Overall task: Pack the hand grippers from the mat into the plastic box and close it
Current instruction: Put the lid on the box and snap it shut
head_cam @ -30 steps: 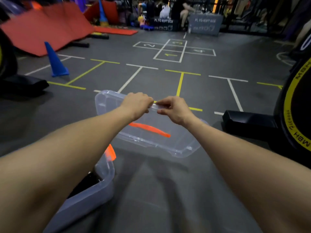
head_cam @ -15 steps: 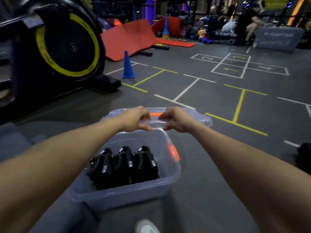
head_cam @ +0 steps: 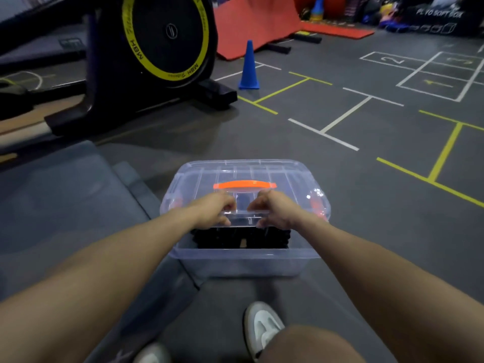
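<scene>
A clear plastic box (head_cam: 243, 260) stands on the dark floor in front of me. Black hand grippers (head_cam: 222, 238) lie packed inside it, partly hidden by the lid. The clear lid (head_cam: 285, 171) with an orange handle (head_cam: 245, 184) lies over the box, its near edge lifted above the front rim. My left hand (head_cam: 214, 208) and my right hand (head_cam: 272, 209) each grip that near edge, side by side. An orange latch (head_cam: 317, 205) shows through the lid at the right end.
A grey mat (head_cam: 60, 200) lies to the left of the box. An exercise bike with a yellow-ringed wheel (head_cam: 165, 38) stands at the back left. A blue cone (head_cam: 249, 66) stands behind it on the lined floor. My shoes (head_cam: 262, 326) are just below the box.
Both hands carried the lid from the floor on the right over the box and lowered it onto it. The view swung left, bringing the box to the centre.
</scene>
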